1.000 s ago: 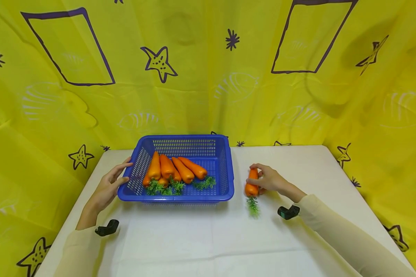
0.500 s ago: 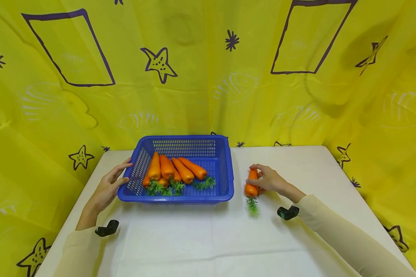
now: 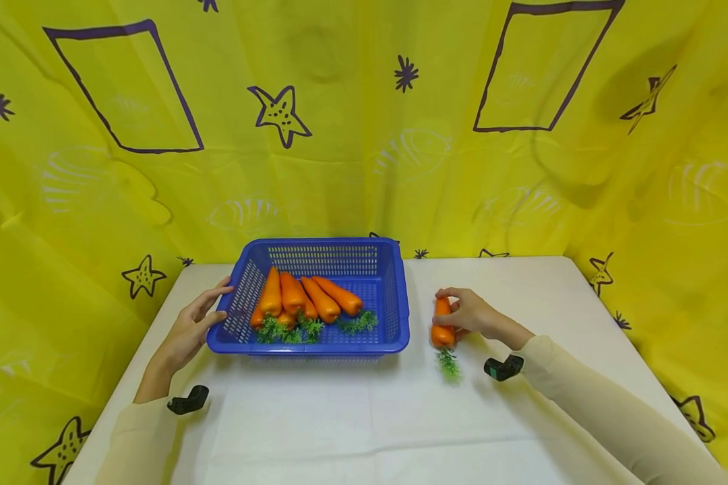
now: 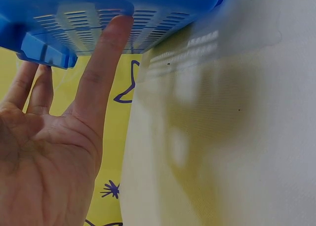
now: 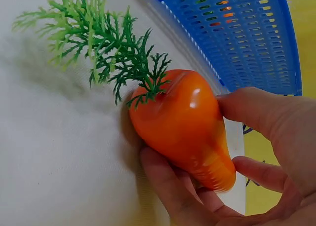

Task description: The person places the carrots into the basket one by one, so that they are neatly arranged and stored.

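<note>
On the right, my right hand (image 3: 468, 315) pinches an orange toy carrot (image 3: 443, 330) between thumb and fingers. Its green leafy top (image 5: 123, 53) points toward the near side, and the thumb (image 5: 252, 107) presses one flank in the right wrist view. My left hand (image 3: 188, 330) touches the left side of a blue plastic basket (image 3: 309, 347). Seen from the left wrist, the thumb (image 4: 101, 68) lies straight against the slotted wall and the other fingertips reach the rim. Inside the basket, several orange carrots (image 3: 321, 300) with green tops lie bunched toward the left.
The basket stands on a white-covered table (image 3: 315, 417), near its back edge. A yellow curtain (image 3: 352, 182) with drawn starfish and fish hangs behind and at both sides. Black camera mounts (image 3: 188, 400) sit at both wrists.
The carrot in my right hand has turned slightly, its leafy end shifting a little to the right. My left hand and the basket stay in place.
</note>
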Demonstrator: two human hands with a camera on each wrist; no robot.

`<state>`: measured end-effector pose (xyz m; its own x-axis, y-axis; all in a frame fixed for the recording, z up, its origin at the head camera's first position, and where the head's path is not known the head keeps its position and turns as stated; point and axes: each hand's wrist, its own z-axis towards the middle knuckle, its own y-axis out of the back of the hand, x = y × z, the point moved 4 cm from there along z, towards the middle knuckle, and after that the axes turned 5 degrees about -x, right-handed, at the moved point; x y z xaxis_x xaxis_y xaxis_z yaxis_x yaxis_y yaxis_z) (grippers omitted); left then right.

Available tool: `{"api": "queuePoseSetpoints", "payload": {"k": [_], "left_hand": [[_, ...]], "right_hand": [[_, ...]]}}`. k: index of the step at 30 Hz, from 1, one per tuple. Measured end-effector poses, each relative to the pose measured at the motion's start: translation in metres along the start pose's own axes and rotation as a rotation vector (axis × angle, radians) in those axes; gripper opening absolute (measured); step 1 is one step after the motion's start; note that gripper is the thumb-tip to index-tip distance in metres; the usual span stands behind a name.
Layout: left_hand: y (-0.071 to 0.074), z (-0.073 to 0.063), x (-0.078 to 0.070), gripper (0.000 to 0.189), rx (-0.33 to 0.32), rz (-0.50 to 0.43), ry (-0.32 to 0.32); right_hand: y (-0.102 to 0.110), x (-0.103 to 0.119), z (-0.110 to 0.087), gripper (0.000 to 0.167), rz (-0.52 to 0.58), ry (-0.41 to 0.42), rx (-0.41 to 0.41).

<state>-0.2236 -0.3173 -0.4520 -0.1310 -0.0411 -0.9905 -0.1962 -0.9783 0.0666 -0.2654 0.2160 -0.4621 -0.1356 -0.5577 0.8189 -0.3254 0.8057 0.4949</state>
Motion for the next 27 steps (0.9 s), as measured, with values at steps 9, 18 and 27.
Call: {"api": "queuePoseSetpoints", "payload": {"k": [9,18,27], "left_hand": [[-0.001,0.000,-0.001,0.049,-0.013,0.009,0.028],[0.000,-0.001,0.000,0.048,-0.002,0.002,0.002],[0.000,-0.001,0.001,0.048,0.007,-0.012,-0.016]], "right_hand": [[0.005,0.011,-0.003,0.072,0.008,0.047,0.061],[0.024,0.030,-0.012,0.077,0.021,0.104,0.095],[0.036,0.041,-0.019,0.078,0.001,0.138,0.099]]}}
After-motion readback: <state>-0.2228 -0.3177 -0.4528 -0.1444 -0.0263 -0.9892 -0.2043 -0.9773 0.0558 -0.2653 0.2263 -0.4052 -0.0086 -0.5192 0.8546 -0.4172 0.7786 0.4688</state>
